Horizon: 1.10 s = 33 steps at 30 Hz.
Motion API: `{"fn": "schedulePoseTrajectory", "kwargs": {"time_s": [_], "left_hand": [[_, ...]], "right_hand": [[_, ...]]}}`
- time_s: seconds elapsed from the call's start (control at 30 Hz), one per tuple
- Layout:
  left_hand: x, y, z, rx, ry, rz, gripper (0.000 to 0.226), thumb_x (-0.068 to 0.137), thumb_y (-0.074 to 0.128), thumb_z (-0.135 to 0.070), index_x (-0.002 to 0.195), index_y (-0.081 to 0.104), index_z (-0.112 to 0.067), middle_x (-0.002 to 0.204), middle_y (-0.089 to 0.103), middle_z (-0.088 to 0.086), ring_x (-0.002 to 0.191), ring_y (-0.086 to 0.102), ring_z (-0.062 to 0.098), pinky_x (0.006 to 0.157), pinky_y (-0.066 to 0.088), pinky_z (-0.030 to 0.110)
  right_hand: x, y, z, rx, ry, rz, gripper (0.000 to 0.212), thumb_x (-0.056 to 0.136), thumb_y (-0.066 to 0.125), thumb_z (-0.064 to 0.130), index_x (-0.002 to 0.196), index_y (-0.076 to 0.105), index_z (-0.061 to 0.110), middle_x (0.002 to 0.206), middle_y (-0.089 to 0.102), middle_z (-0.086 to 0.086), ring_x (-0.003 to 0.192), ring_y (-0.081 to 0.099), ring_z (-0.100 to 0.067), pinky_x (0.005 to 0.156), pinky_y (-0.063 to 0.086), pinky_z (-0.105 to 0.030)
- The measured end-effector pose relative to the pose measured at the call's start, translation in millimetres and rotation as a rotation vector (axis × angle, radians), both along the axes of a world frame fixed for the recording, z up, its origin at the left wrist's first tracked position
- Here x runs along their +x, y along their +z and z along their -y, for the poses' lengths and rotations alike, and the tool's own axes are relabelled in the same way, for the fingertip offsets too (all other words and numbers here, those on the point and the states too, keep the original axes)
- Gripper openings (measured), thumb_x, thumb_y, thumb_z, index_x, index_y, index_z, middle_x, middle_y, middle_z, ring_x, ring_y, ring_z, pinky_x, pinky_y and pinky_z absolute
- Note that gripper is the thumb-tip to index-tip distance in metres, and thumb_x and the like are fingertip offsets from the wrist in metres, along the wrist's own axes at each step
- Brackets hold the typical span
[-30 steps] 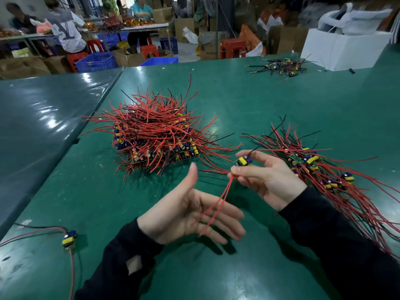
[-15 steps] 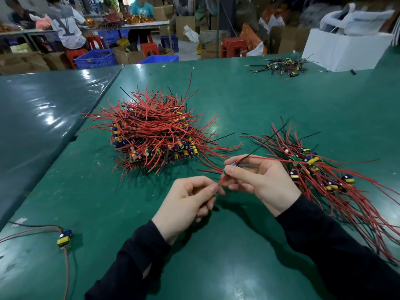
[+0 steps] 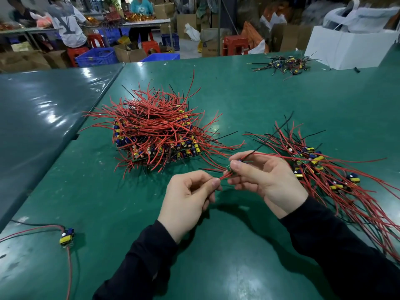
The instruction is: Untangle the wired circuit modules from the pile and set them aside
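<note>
Above the table's (image 3: 238,100) near middle, the right hand (image 3: 266,180) pinches one module (image 3: 232,167), while the left hand (image 3: 190,195) pinches its red wires (image 3: 225,176) close by. The pile (image 3: 158,131) sits farther toward the centre, the sorted bunch (image 3: 324,169) at the right edge. Best to draw the wires straight through the fingers, gently, before laying the module on that bunch

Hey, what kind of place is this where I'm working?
Likely a small electronics assembly workshop: a big pile of red-wired circuit modules on a green worktable, cardboard boxes and blue crates behind, and other workers at benches.
</note>
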<state>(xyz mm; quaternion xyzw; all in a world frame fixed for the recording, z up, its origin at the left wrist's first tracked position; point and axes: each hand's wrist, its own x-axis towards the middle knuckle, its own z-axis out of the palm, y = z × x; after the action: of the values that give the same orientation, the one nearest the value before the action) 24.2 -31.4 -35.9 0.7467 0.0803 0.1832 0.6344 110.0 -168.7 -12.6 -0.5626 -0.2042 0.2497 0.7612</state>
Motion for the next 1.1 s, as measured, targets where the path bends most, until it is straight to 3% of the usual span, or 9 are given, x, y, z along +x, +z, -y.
{"fn": "schedulePoseTrajectory", "kwargs": {"time_s": [0.2, 0.33, 0.47, 0.6, 0.73, 0.8, 0.93, 1.1], "left_hand": [[-1, 0, -1, -0.067, -0.068, -0.015, 0.021, 0.091, 0.055, 0.000, 0.073, 0.066, -0.006, 0.053, 0.059, -0.001, 0.044, 0.051, 0.011, 0.046, 0.042, 0.021], [-5, 5, 0, 0.019, -0.230, 0.048, 0.016, 0.089, 0.057, 0.002, 0.078, 0.066, -0.004, 0.055, 0.059, -0.003, 0.051, 0.054, 0.008, 0.055, 0.047, 0.018], [-8, 9, 1, 0.073, -0.328, 0.070, 0.009, 0.086, 0.060, -0.007, 0.081, 0.067, -0.007, 0.058, 0.060, -0.003, 0.054, 0.054, 0.008, 0.059, 0.046, 0.018], [-7, 5, -10, 0.186, -0.211, -0.022, 0.016, 0.087, 0.064, -0.004, 0.071, 0.067, -0.008, 0.052, 0.059, -0.004, 0.050, 0.052, 0.009, 0.055, 0.044, 0.020], [-2, -6, -15, 0.215, -0.025, -0.034, 0.021, 0.085, 0.067, -0.012, 0.065, 0.066, -0.013, 0.046, 0.054, -0.001, 0.045, 0.052, 0.018, 0.051, 0.047, 0.032], [0, -9, -18, 0.209, 0.035, -0.055, 0.022, 0.087, 0.066, -0.009, 0.065, 0.067, -0.013, 0.046, 0.054, -0.001, 0.043, 0.053, 0.020, 0.049, 0.047, 0.030], [2, -9, -18, 0.178, -0.031, -0.081, 0.022, 0.090, 0.058, -0.001, 0.072, 0.069, -0.009, 0.051, 0.057, -0.003, 0.046, 0.054, 0.015, 0.051, 0.053, 0.033], [3, -11, -18, 0.121, 0.133, -0.058, 0.023, 0.089, 0.060, -0.002, 0.068, 0.067, -0.008, 0.048, 0.055, 0.003, 0.041, 0.054, 0.017, 0.045, 0.048, 0.027]], "right_hand": [[7, 5, 4, -0.009, -0.121, 0.018, 0.017, 0.059, 0.072, 0.031, 0.073, 0.073, 0.022, 0.071, 0.072, -0.003, 0.058, 0.064, -0.008, 0.050, 0.045, -0.013], [17, 6, 8, 0.010, -0.194, -0.121, 0.016, 0.065, 0.068, 0.025, 0.079, 0.067, 0.017, 0.070, 0.072, -0.004, 0.057, 0.065, -0.007, 0.048, 0.045, -0.011], [20, 4, 6, -0.001, -0.176, -0.256, 0.007, 0.074, 0.066, 0.018, 0.079, 0.065, 0.014, 0.069, 0.072, -0.005, 0.055, 0.065, -0.008, 0.044, 0.044, -0.011], [24, 7, 9, 0.034, -0.199, -0.283, 0.005, 0.080, 0.064, 0.015, 0.084, 0.065, 0.013, 0.069, 0.072, -0.004, 0.054, 0.065, -0.007, 0.047, 0.046, -0.011], [18, 9, 9, 0.087, -0.142, -0.239, 0.025, 0.064, 0.069, 0.023, 0.086, 0.065, 0.013, 0.071, 0.072, -0.005, 0.055, 0.064, -0.008, 0.049, 0.048, -0.012], [15, 11, 8, 0.101, -0.102, -0.218, 0.029, 0.060, 0.071, 0.026, 0.086, 0.066, 0.013, 0.071, 0.072, -0.006, 0.055, 0.064, -0.008, 0.048, 0.048, -0.013], [15, 14, 10, 0.110, -0.111, -0.220, 0.025, 0.062, 0.069, 0.024, 0.084, 0.067, 0.013, 0.069, 0.071, -0.006, 0.053, 0.062, -0.008, 0.047, 0.047, -0.012], [1, 11, 4, 0.110, 0.046, -0.154, 0.021, 0.054, 0.075, 0.027, 0.073, 0.074, 0.019, 0.071, 0.071, -0.009, 0.055, 0.064, -0.011, 0.050, 0.048, -0.013]]}}
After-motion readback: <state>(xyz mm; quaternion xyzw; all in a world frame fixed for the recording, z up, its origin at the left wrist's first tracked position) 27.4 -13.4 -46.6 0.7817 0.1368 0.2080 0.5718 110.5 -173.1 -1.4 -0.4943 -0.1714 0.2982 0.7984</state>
